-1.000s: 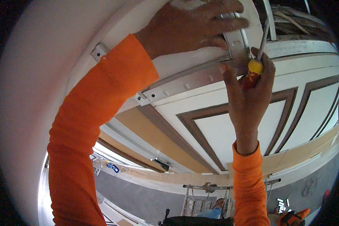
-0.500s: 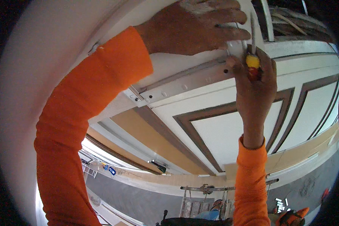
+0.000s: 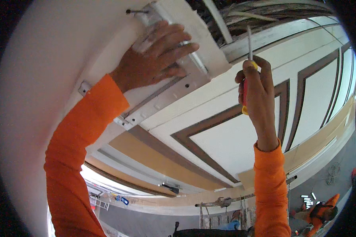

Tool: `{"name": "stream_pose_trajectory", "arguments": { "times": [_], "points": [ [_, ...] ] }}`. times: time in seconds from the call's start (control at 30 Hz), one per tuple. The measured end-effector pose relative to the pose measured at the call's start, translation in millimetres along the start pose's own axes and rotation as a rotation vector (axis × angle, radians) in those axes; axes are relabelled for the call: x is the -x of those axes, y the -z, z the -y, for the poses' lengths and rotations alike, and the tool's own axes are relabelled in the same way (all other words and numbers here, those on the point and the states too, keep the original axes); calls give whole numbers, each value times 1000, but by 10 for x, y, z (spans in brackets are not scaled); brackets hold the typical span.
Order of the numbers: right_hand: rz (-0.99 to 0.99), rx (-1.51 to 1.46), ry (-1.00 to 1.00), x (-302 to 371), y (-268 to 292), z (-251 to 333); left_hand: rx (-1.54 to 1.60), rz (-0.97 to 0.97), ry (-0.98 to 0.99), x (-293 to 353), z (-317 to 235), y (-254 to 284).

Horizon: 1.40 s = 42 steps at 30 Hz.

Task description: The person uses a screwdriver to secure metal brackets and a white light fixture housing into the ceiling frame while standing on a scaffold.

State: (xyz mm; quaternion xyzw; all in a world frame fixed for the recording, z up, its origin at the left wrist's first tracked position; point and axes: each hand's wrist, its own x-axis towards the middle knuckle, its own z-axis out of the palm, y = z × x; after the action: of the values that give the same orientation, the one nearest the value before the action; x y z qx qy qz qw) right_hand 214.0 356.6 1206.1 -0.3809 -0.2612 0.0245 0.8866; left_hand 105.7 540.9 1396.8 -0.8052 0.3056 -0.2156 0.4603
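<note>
My left hand [image 3: 156,59] lies with fingers spread against a white board edged with a metal frame [image 3: 162,100] that has small holes. A dark bolt or pin [image 3: 137,12] sticks out beyond its fingertips. To the right, my right hand [image 3: 262,93] is closed round the red and yellow handle of a screwdriver [image 3: 250,45]. The shaft points up, its tip apart from the frame and in front of the dark opening.
Cables [image 3: 261,15] run through the opening at the top. White panelling with brown trim [image 3: 229,138] covers the right side. Far below are a scaffold [image 3: 221,203], a grey floor [image 3: 146,217] and a person in orange [image 3: 322,213] beside scattered white pieces.
The screwdriver has come away from the metal frame as my right hand moved slightly left and down. My left hand has shifted left and down on the board, and the view has turned.
</note>
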Motion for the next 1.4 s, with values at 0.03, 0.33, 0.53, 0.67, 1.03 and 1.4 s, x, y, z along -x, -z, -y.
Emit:
{"name": "stream_pose_trajectory", "arguments": {
  "times": [0.03,0.33,0.53,0.67,1.03,1.4],
  "points": [
    [19,28,70,-17,36,7,20,-4,-7,-20,-15,22],
    [17,-355,256,-522,-329,452,18,-20,29,56,-124,79],
    [6,-626,338,-760,-617,434,31,-59,27,20,-124,109],
    [-122,-576,410,-999,-735,474,58,-74,24,-6,-135,97],
    [-102,-494,497,-1054,-887,489,99,-90,18,21,-110,64],
    [-148,-366,432,-660,-318,276,84,-134,63,36,-117,49]
  ]
}}
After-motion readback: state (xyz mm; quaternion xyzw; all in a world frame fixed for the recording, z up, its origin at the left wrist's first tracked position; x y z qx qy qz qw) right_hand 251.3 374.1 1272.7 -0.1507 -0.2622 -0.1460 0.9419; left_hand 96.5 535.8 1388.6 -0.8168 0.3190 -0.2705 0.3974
